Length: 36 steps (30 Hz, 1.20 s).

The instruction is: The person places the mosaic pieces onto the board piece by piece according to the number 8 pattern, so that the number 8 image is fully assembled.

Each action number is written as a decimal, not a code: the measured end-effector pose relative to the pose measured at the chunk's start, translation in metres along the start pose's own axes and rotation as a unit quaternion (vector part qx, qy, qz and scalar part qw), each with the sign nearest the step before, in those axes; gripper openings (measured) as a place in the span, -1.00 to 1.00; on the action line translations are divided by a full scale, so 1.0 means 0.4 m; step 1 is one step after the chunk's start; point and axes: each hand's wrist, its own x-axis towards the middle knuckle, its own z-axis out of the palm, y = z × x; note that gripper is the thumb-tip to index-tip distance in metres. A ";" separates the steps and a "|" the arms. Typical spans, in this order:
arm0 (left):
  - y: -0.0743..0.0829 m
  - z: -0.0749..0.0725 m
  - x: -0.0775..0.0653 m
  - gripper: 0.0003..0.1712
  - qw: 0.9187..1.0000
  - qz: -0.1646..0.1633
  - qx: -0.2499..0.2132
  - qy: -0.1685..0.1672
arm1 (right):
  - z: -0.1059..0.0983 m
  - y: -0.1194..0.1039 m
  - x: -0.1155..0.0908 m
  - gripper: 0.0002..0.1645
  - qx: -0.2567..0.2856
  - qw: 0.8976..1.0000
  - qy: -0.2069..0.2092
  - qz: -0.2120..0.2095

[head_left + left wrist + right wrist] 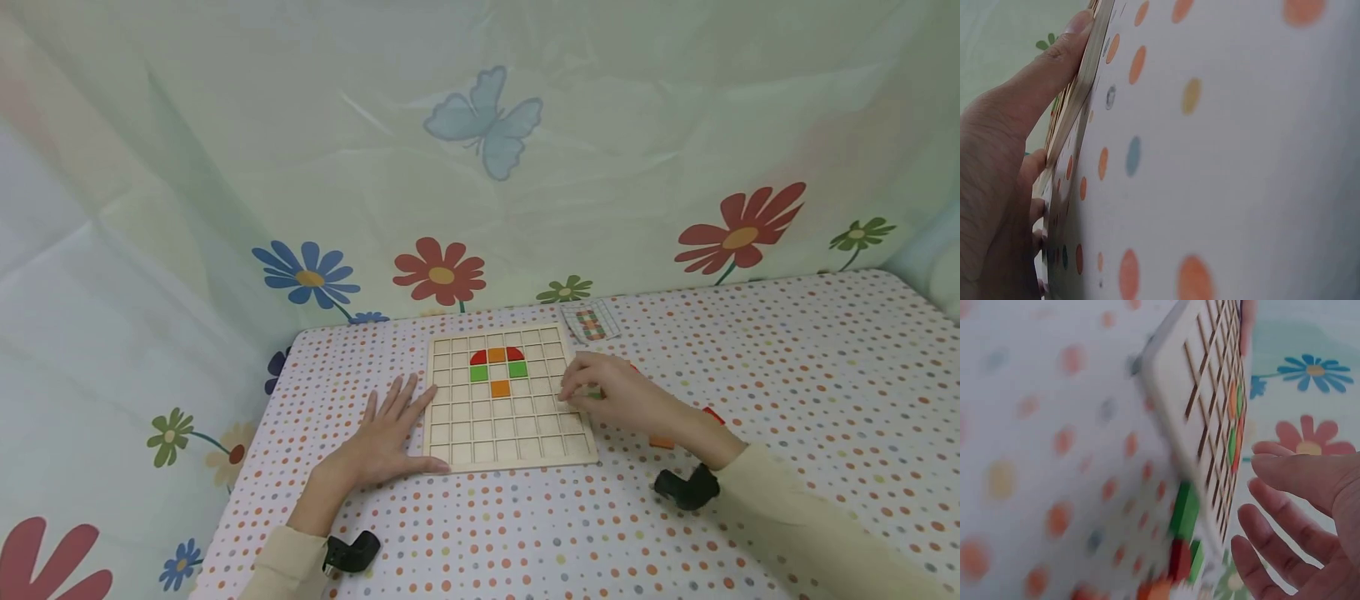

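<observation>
A square wooden grid board (pixel 525 454) lies on the dotted tablecloth. Set in its upper middle cells are two red rounded tiles (pixel 515 354), two green tiles (pixel 479 374) and two orange tiles (pixel 500 389). My left hand (pixel 381 442) is spread at the board's left side, fingertips at the edge and thumb (pixel 1054 59) on the near left corner. Above the board's right edge hovers my right hand (pixel 611 392), its fingers loosely bent. In the right wrist view no piece shows between the right fingers (pixel 1266 534).
A printed card (pixel 592 323) with a coloured pattern lies beyond the board's far right corner. Loose blocks sit right of the board, partly under my right arm: green (pixel 1185 509), red (pixel 1180 559) and orange (pixel 662 442). A floral cloth (pixel 600 167) hangs behind the table.
</observation>
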 end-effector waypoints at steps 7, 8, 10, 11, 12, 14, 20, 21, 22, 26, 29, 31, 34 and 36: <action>-0.003 0.003 -0.001 0.34 1.000 0.001 0.000 0.001 | -0.079 0.074 -0.133 -0.81 -0.037 0.996 0.029 0.077; -0.004 0.003 -0.001 0.34 1.000 0.001 0.000 0.001 | -0.089 0.086 -0.151 -0.80 -0.046 0.994 0.035 0.090; -0.005 0.004 -0.001 0.34 1.000 0.001 0.002 0.001 | -0.112 0.111 -0.187 -0.79 -0.058 0.991 0.042 0.110; -0.006 0.004 -0.001 0.34 1.000 0.001 0.003 0.001 | -0.122 0.124 -0.204 -0.78 -0.063 0.990 0.043 0.118; -0.006 0.005 -0.001 0.34 1.000 0.001 0.003 0.002 | -0.132 0.136 -0.221 -0.75 -0.062 0.989 0.042 0.125; -0.007 0.005 -0.002 0.34 1.000 0.002 0.004 0.002 | -0.142 0.159 -0.249 -0.69 -0.066 0.989 0.041 0.126; -0.006 0.005 -0.003 0.34 1.000 0.001 0.002 0.002 | -0.125 0.199 -0.287 -0.61 -0.080 0.990 0.045 0.110; -0.006 0.005 -0.002 0.34 1.000 0.000 0.001 0.001 | -0.121 0.200 -0.287 -0.61 -0.080 0.989 0.044 0.115; -0.005 0.006 -0.002 0.34 1.000 -0.001 0.000 0.000 | -0.119 0.199 -0.285 -0.62 -0.081 0.988 0.042 0.125; -0.002 0.005 0.000 0.34 1.000 0.000 -0.002 -0.003 | -0.123 0.195 -0.277 -0.65 -0.073 0.983 0.033 0.163; -0.004 0.005 0.001 0.34 1.000 0.000 0.001 -0.001 | -0.130 0.196 -0.267 -0.67 -0.073 0.982 0.028 0.170; -0.005 0.005 0.002 0.34 1.000 0.000 0.002 0.001 | -0.134 0.197 -0.259 -0.69 -0.078 0.982 0.024 0.170; -0.007 0.005 0.003 0.34 1.000 0.002 0.003 0.002 | -0.138 0.197 -0.252 -0.72 -0.081 0.981 0.018 0.175; -0.008 0.005 0.004 0.34 1.000 0.003 0.003 0.001 | -0.140 0.197 -0.249 -0.73 -0.083 0.979 0.019 0.184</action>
